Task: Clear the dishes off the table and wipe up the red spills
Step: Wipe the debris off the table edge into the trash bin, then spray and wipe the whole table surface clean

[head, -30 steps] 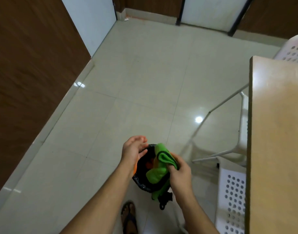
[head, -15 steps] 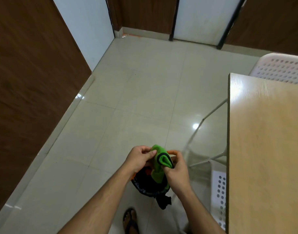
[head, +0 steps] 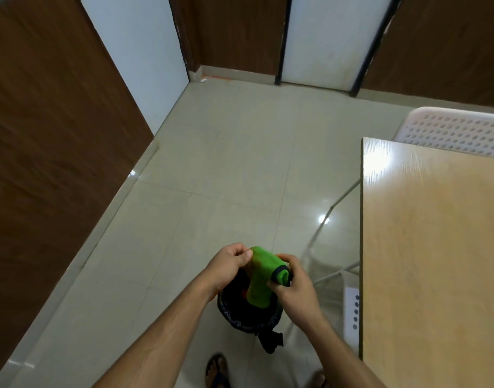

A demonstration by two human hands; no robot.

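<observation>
A green cloth (head: 261,278) with a dark hem hangs bunched between both hands, directly above a small bin lined with a black bag (head: 241,317) on the floor. My left hand (head: 230,264) pinches the cloth's upper left end. My right hand (head: 293,287) grips the folded right end. Something orange-red shows inside the bin under the cloth. The wooden table (head: 436,247) fills the right side; the part in view has no dishes and no red spill on it.
A white perforated chair (head: 453,130) stands behind the table's far edge, and another white chair (head: 350,303) is tucked at its near left side. Brown wall panels run along the left. My sandalled foot (head: 216,371) is just below the bin. Pale floor tiles stretch ahead.
My left hand, open over the bin a second ago, has closed on the cloth's left end. The cloth has been drawn up between both hands. The view has tilted up and swung right.
</observation>
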